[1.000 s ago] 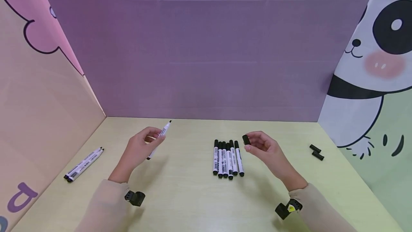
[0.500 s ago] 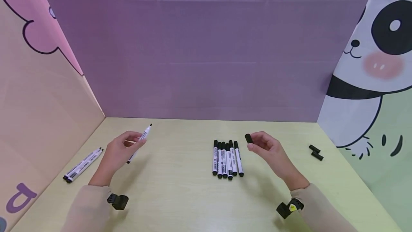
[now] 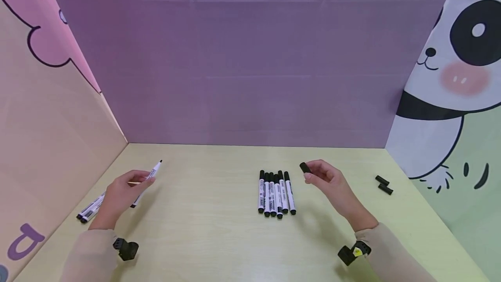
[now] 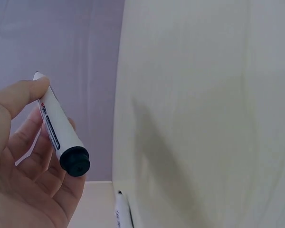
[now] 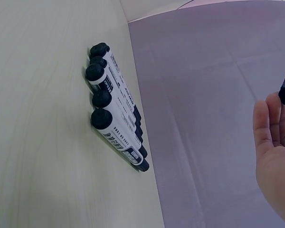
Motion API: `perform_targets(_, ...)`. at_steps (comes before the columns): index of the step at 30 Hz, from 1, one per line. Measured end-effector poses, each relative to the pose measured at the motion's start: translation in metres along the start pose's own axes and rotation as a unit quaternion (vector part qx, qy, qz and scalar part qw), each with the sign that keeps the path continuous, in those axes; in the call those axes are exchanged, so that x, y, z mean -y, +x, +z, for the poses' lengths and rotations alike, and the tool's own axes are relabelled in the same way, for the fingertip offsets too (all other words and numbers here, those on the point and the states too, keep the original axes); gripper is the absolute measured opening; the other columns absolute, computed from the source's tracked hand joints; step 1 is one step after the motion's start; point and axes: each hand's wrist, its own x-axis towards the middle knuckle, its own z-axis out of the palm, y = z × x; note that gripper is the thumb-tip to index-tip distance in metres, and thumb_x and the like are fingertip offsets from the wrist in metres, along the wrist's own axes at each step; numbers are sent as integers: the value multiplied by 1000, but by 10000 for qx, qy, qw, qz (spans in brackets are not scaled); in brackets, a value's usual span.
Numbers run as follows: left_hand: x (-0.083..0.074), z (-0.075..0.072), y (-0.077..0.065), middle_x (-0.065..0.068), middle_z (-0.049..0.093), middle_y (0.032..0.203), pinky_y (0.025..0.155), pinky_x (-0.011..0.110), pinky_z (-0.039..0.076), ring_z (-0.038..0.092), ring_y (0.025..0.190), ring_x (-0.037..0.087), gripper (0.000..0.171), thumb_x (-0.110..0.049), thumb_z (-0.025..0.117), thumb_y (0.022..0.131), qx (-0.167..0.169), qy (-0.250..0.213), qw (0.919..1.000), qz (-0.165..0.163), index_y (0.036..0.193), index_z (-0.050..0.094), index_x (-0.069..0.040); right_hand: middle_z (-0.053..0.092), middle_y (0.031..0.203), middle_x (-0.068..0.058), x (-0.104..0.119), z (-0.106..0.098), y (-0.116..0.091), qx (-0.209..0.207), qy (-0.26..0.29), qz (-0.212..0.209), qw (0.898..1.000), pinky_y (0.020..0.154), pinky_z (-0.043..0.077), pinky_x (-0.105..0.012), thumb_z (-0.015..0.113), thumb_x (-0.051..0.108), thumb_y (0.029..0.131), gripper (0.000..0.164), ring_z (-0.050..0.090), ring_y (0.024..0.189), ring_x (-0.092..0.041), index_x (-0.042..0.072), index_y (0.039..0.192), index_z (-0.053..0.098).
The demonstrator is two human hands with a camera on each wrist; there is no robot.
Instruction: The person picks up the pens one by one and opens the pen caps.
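Observation:
My left hand [image 3: 124,195] pinches an uncapped white marker [image 4: 59,121] between thumb and fingers, its bare black tip pointing up and away. The marker is held above the table, just right of two uncapped markers [image 3: 92,207] lying at the left, which the hand partly covers in the head view. My right hand [image 3: 328,186] pinches a black marker cap [image 3: 305,167] between thumb and fingertips, raised over the table. Left of that hand, several capped white markers [image 3: 277,195] lie side by side in a row.
Two loose black caps [image 3: 384,185] lie on the light wooden table [image 3: 203,238] at the right. A purple wall [image 3: 250,64] stands behind the table, with printed side panels [image 3: 442,142] to the left and right.
My left hand has moved left and slightly nearer with the uncapped marker, toward the two markers lying there. My right hand, still holding the cap, has shifted slightly right.

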Motion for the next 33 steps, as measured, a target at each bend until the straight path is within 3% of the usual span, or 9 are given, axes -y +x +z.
perform_targets(8,26,-7,-1,24,61,122,70,35,48,58,108,40,55,-44,59,100,178,127,9991,-367,130,59,2,63,112,-12,-3,-3,1,57,-132,66,9999,92,50,-25,56,20,105,33,65,96,-18,-4,128,58)
perform_targets(17,38,-18,0,33,56,125,71,36,45,56,106,44,53,-37,55,102,310,354,9970,-614,130,57,8,64,113,-13,-4,-5,2,75,-117,117,9998,92,51,-25,58,22,104,35,66,98,-19,-3,128,59)
perform_targets(25,50,-24,-2,31,64,116,77,49,47,57,107,50,46,-29,60,99,293,797,9952,-490,124,61,10,63,112,-12,-3,-7,2,65,-168,177,9997,92,50,-24,57,22,104,35,64,101,-28,-3,128,59)
perform_targets(33,51,-31,-4,35,59,122,83,59,44,50,113,55,50,-32,60,99,417,708,9922,-935,127,60,9,64,112,-12,-5,-11,2,17,-217,190,9996,91,51,-25,57,23,104,35,65,100,-23,-3,129,58)
